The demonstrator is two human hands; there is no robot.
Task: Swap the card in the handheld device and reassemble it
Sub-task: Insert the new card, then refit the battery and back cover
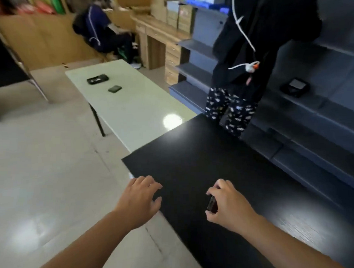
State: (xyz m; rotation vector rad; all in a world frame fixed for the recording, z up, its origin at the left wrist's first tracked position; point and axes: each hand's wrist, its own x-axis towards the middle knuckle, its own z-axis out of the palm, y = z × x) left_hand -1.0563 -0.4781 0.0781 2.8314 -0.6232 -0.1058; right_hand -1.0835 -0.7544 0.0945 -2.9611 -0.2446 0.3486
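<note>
Right hand (225,202) clamps small dark device (212,203) over black table (193,153); left hand (140,198) empty, fingers spread; card swap apparently not begun

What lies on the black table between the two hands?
Nothing: in the head view only bare black table separates the empty left hand from the right hand gripping a small dark device.

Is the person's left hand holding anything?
No, the left hand hovers open and empty at the black table's edge, while the right hand grips a small dark device.
</note>
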